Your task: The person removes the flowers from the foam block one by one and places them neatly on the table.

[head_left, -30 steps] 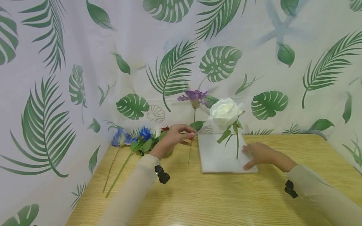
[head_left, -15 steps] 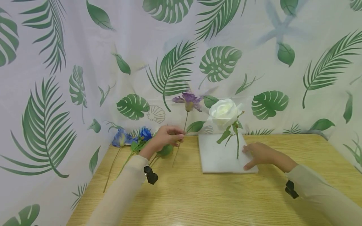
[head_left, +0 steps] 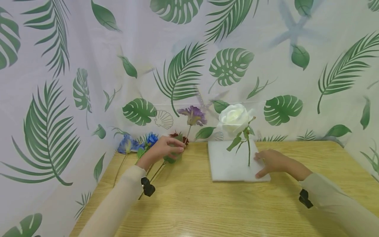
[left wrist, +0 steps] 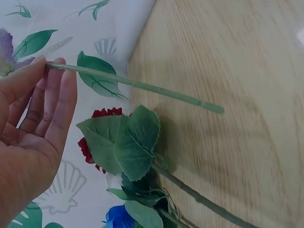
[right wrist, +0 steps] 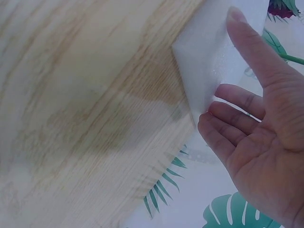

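Note:
My left hand [head_left: 161,150] pinches the thin green stem [left wrist: 142,87] of a purple flower [head_left: 192,116] between thumb and fingertips. The bloom tilts up to the left, and the stem's cut end points free in the left wrist view. A white foam slab [head_left: 228,168] lies on the table, with a large white rose [head_left: 235,118] standing upright on its right part. At the slab's right edge rests my right hand [head_left: 275,162], thumb [right wrist: 240,26] on the top face and its loosely bent fingers against the side. It is not curled around anything.
Left of the slab lie blue flowers [head_left: 127,144] and a dark red flower [left wrist: 109,112] with green leaves [left wrist: 137,142]; my left hand partly hides them. A leaf-printed cloth [head_left: 325,125] stands behind the wooden table [head_left: 225,207].
My left hand has moved left, away from the slab, carrying the purple flower lower and over the lying flowers. My right hand, the slab and the white rose have stayed in place.

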A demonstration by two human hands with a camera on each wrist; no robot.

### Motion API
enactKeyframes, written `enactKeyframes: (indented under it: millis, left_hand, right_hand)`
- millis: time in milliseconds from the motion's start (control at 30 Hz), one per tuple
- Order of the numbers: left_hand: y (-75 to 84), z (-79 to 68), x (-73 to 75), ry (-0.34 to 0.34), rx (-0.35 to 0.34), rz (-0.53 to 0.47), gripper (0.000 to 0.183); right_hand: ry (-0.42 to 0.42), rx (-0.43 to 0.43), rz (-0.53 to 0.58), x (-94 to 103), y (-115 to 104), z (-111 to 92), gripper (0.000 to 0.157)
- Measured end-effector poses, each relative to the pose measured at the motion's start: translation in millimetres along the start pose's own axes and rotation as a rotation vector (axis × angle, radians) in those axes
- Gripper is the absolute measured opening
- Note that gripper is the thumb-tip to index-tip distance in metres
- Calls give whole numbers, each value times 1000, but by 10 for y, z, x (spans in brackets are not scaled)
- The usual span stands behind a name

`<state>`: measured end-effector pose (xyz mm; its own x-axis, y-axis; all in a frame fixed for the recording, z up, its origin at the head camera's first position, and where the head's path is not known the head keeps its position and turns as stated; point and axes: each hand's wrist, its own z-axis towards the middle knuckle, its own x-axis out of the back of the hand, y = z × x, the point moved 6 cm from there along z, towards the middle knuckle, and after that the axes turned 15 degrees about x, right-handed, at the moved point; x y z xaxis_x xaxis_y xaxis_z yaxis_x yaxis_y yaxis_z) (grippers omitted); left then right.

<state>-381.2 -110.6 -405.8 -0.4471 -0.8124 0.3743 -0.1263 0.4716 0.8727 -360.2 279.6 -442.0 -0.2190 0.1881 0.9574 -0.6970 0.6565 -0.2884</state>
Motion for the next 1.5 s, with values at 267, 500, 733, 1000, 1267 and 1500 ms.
enactKeyframes:
  millis: [267,500,733,1000,1267,1500]
  left_hand:
    - [-137,-84,32,-51,26,76,28]
    - [-263,-101,12,-58,54,86,31]
    - [-391,-88,-32,-66,75,65,27]
    - [-563,-75,-75,-61,124,56,27]
    - [-625,-107,-134,-76,148,53,24]
    - [-768,-95,-95,-31,231,-4,25]
  right_hand:
    - [6,4,-9,5,16,2,78]
    - [3,-1,-1,-2,4,2,78]
    - [-3,0,2,29,-45,-3,77]
    - [3,-2,8,34,-46,-3,78]
    - [9,6,7,27,-26,-4,77]
    - [11,11,13,20,-15,2,77]
